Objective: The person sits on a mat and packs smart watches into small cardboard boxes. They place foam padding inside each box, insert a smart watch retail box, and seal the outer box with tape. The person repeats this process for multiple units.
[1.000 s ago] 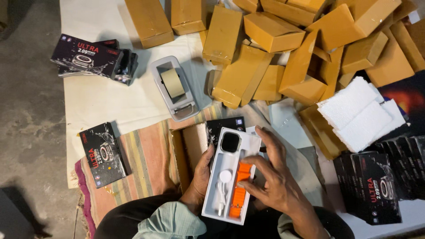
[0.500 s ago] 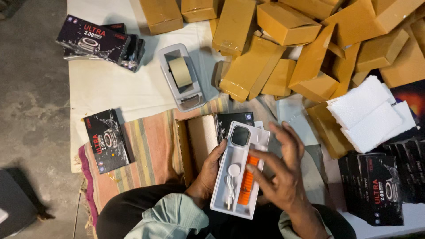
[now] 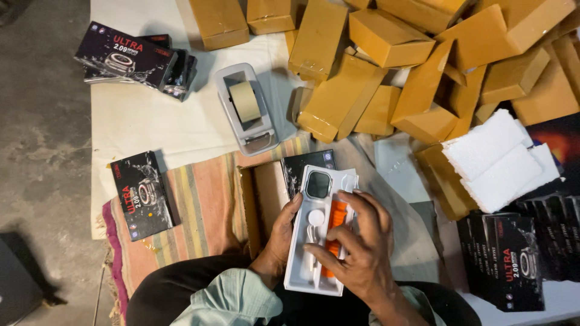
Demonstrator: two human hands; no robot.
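In the lap of the seated person, just above the knees, a white moulded tray [image 3: 319, 241] is held over a striped cloth [image 3: 199, 217]; the left hand [image 3: 283, 234] grips its left long edge, fingers curled narrowly around the rim; the right hand [image 3: 361, 253] lies across the tray's right half, fingers spread wide and pressing on the orange strap [image 3: 336, 224] seated in its channel; a dark square watch face [image 3: 318, 185] sits at the far end and a round white charger disc [image 3: 316, 218] below it. The tray's long axis runs away from the body, leaning slightly right, watch end pointing toward the tape dispenser [image 3: 246, 108] and the heap of tan cartons [image 3: 386, 66]. Judgement: the seating of the strap is best done with flat, even fingertip pressure along its length while the left hand steadies the tray level; tilting risks spilling loose parts. An open brown carton [image 3: 266, 196] lies just behind the tray; black printed boxes [image 3: 142, 194] and white foam blocks [image 3: 495, 160] sit well apart.
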